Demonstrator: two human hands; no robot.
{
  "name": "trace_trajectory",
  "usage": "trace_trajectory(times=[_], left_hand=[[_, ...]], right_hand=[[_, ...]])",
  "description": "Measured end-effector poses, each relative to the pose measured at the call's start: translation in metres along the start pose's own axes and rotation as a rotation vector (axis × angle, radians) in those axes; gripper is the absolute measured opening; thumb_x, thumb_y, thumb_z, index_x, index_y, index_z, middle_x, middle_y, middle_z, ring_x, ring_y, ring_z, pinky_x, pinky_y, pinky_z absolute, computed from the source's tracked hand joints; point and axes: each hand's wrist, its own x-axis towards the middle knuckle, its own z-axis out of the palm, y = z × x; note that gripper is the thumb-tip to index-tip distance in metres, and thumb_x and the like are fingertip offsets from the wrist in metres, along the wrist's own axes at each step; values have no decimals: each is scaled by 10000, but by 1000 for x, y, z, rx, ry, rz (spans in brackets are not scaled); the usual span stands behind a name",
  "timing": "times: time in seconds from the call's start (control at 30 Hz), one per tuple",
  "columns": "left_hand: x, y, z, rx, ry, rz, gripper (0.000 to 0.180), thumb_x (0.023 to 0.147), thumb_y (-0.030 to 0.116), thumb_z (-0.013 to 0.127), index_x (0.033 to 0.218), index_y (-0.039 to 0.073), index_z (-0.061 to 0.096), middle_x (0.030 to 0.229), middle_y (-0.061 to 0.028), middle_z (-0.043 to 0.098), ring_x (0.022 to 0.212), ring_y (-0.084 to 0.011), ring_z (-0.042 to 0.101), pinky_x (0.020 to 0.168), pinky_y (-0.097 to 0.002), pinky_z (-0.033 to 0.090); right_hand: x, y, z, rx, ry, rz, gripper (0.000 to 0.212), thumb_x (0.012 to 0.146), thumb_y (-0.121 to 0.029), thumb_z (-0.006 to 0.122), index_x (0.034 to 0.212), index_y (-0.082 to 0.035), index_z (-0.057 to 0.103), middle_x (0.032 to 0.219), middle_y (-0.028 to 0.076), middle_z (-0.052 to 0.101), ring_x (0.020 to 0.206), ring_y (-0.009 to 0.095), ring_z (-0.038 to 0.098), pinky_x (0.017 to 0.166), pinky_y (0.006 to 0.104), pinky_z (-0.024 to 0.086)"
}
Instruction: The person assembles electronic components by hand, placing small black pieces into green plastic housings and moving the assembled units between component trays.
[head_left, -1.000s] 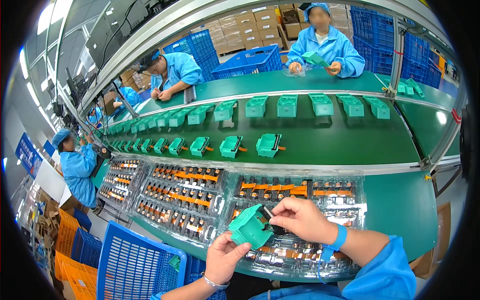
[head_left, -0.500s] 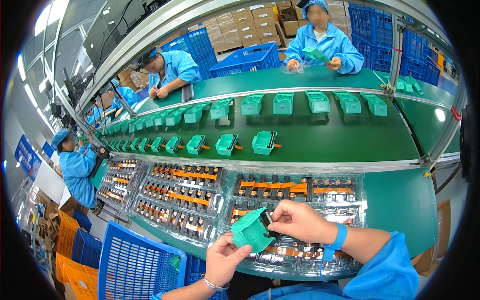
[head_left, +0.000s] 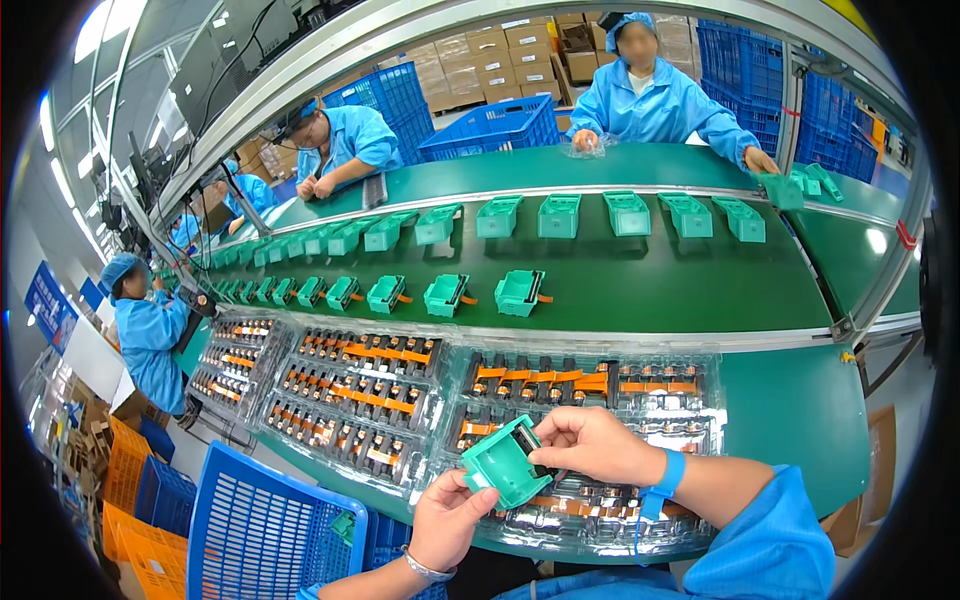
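Observation:
My left hand grips a green plastic housing from below and the left, thumb along its lower edge. The housing is tilted, its hollow side partly facing me. With fingers pinched, my right hand holds a small black part against the housing's right-hand rim. My fingertips hide part of that black piece, so how far it sits inside cannot be told. Under both hands lie clear plastic trays, carrying rows of black parts with orange ribbon cables. A blue band circles my right wrist.
Beyond the trays runs a green conveyor belt with two rows of green housings. Across it, one co-worker holds a green housing; another bends over the bench. A blue crate stands at lower left. A metal post rises at right.
The housing in my hands has turned slightly, showing more of its hollow. Housings on the belt have shifted a little left. The co-worker opposite has moved a green housing to the right.

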Motion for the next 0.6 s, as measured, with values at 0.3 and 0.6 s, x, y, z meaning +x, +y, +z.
trace_trajectory(times=[0.3, 0.6], left_hand=[[-2, 7, 12, 166, -96, 87, 266, 802, -49, 609, 1037, 1, 496, 1072, -114, 564, 989, -159, 551, 875, -302, 459], [-48, 86, -66, 428, 300, 462, 510, 697, -22, 662, 1146, -1, 422, 1114, -177, 537, 1023, -307, 547, 836, -437, 487]], right_hand=[[1, 0, -7, 122, 49, -6, 173, 800, -87, 654, 932, -5, 579, 823, 37, 614, 736, 75, 582, 612, 214, 486], [43, -43, -103, 60, 632, -33, 134, 790, -68, 643, 845, 3, 543, 758, 51, 563, 669, 128, 576, 535, 285, 539]])
